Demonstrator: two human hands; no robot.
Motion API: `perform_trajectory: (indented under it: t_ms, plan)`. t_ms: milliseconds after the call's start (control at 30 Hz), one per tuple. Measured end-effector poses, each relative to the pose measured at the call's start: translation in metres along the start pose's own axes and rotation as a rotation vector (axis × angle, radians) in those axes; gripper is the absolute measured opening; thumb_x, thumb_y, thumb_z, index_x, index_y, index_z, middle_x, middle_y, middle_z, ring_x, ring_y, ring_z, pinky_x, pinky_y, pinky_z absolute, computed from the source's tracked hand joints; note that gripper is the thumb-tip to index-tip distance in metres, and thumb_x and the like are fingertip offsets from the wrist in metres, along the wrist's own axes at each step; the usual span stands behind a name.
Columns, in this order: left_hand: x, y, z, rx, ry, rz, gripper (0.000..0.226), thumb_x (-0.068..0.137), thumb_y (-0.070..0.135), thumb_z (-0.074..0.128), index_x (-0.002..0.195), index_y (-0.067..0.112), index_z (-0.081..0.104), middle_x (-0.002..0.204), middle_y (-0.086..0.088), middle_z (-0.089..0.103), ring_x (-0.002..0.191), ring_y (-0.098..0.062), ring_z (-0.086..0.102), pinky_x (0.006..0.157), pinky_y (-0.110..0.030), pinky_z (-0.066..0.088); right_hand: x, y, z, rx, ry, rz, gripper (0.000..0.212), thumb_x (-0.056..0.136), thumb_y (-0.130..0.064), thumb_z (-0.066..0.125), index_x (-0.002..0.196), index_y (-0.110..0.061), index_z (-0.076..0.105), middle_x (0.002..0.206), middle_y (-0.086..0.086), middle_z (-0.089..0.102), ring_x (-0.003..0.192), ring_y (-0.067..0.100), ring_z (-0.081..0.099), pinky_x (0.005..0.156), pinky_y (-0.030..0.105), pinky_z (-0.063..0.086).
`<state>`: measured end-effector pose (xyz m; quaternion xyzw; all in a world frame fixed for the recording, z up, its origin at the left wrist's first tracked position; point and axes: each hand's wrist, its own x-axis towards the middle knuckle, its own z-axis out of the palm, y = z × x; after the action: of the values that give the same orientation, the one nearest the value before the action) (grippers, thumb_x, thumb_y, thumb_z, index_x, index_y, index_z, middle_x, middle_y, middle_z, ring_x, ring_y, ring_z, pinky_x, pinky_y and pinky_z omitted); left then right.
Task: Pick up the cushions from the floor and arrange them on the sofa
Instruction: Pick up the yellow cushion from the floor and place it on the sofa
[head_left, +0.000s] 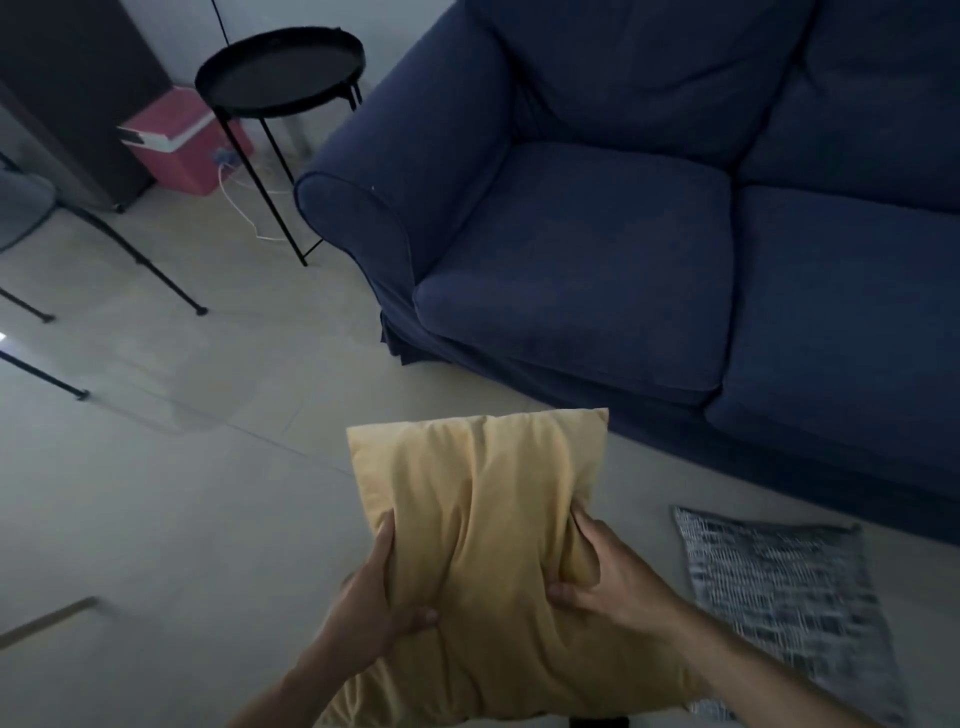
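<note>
A dim room with a pale tiled floor (156, 519) fills the view, seen from above by a person standing over it. Nearest, both hands hold a yellow cushion (483, 545) clear of the floor, out in front of the body. The left hand (374, 608) presses into its left edge and the right hand (608, 577) into its right edge; each grip is closed on the fabric, fingers sunk deep enough to raise long folds down the cover. That give suggests a light, soft, loosely stuffed thing that will sag if held by one corner, so a hold at two opposite sides, as here, looks the surest. The cover seems smooth but not slippery.

Just to the right, a grey woven cushion (779, 597) lies flat on the floor, near the foot of the sofa (571, 270). It looks thinner and limp, and would likely be easiest lifted by two corners or one edge.

Beyond, the blue sofa shows two seat pads with nothing on them, so no cushion is placed yet.

Farther left stands a round black bench (280, 67) with a raised rim like a tray; nothing shows in it. Behind it sits a pink box (176, 140), lid shut, contents hidden.
</note>
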<state>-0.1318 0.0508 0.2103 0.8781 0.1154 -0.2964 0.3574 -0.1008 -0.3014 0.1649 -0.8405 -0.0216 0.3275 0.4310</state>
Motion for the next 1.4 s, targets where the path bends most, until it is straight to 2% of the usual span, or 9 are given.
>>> perform_trajectory:
  t_ms: [167,267,400,567,733,900,1100,1333,1400]
  plan:
    - [-0.051,0.071,-0.062,0.037,-0.007,0.04,0.144,0.073,0.051,0.095,0.167,0.044,-0.014,0.168,-0.007,0.04,0.151,-0.036,0.04,0.116,-0.045,0.038,-0.063,-0.074,-0.046,0.007,0.079,-0.047,0.126,0.074,-0.077,0.085,0.162,-0.055,-0.003,0.155,-0.018,0.034,0.144,0.005,0.04,0.121,0.027,0.035]
    - [-0.059,0.113,-0.092,0.049,0.001,0.085,0.143,0.073,0.057,0.093,0.164,0.048,-0.017,0.17,-0.006,0.036,0.152,-0.036,0.037,0.119,-0.049,0.037,-0.083,-0.107,-0.077,0.0,0.129,-0.058,0.126,0.075,-0.076,0.085,0.162,-0.055,-0.003,0.157,-0.013,0.037,0.144,0.009,0.043,0.12,0.028,0.037]
    - [-0.047,0.165,-0.12,0.062,0.016,0.163,0.144,0.07,0.058,0.094,0.163,0.053,-0.016,0.169,-0.005,0.039,0.15,-0.035,0.042,0.12,-0.049,0.039,-0.088,-0.135,-0.124,-0.019,0.206,-0.065,0.132,0.077,-0.071,0.086,0.171,-0.039,-0.002,0.173,-0.005,0.028,0.154,0.016,0.037,0.123,0.03,0.034]
    - [-0.013,0.234,-0.142,0.098,0.048,0.229,0.144,0.072,0.054,0.095,0.166,0.047,-0.014,0.168,-0.005,0.041,0.149,-0.035,0.044,0.118,-0.046,0.04,-0.073,-0.146,-0.189,0.008,0.268,-0.098,0.135,0.075,-0.078,0.083,0.171,-0.043,-0.004,0.174,-0.01,0.026,0.155,0.013,0.035,0.128,0.041,0.035]
    - [0.032,0.299,-0.154,0.124,0.087,0.304,0.143,0.074,0.051,0.095,0.167,0.044,-0.014,0.17,-0.004,0.038,0.148,-0.034,0.045,0.115,-0.041,0.041,-0.047,-0.149,-0.26,0.01,0.302,-0.12,0.134,0.077,-0.075,0.084,0.171,-0.044,-0.007,0.173,-0.013,0.025,0.154,0.011,0.036,0.128,0.042,0.036]
    - [0.083,0.357,-0.165,0.142,0.115,0.384,0.14,0.078,0.049,0.092,0.167,0.039,-0.016,0.176,-0.003,0.023,0.157,-0.032,0.032,0.123,-0.041,0.032,-0.012,-0.153,-0.321,0.006,0.353,-0.167,0.134,0.079,-0.069,0.086,0.17,-0.044,-0.01,0.176,-0.017,0.018,0.157,0.01,0.031,0.131,0.043,0.033]
    - [0.168,0.411,-0.193,0.168,0.109,0.423,0.142,0.079,0.046,0.092,0.164,0.044,-0.021,0.17,-0.004,0.035,0.15,-0.029,0.043,0.119,-0.039,0.037,0.056,-0.159,-0.382,-0.043,0.452,-0.199,0.13,0.084,-0.057,0.088,0.171,-0.041,-0.008,0.177,-0.014,0.018,0.158,0.011,0.03,0.132,0.042,0.03]
    - [0.29,0.468,-0.231,0.224,0.073,0.49,0.14,0.082,0.043,0.091,0.163,0.046,-0.024,0.171,-0.001,0.032,0.15,-0.027,0.042,0.12,-0.039,0.036,0.16,-0.166,-0.443,-0.087,0.558,-0.185,0.121,0.091,-0.044,0.085,0.163,-0.056,-0.011,0.164,-0.005,0.035,0.146,0.014,0.04,0.127,0.04,0.035]
    - [0.325,0.484,-0.24,0.255,0.074,0.521,0.141,0.082,0.042,0.091,0.163,0.046,-0.025,0.172,-0.001,0.029,0.151,-0.027,0.041,0.121,-0.039,0.035,0.191,-0.164,-0.461,-0.109,0.601,-0.179,0.119,0.092,-0.042,0.085,0.168,-0.049,-0.006,0.16,-0.003,0.038,0.144,0.017,0.043,0.126,0.043,0.036]
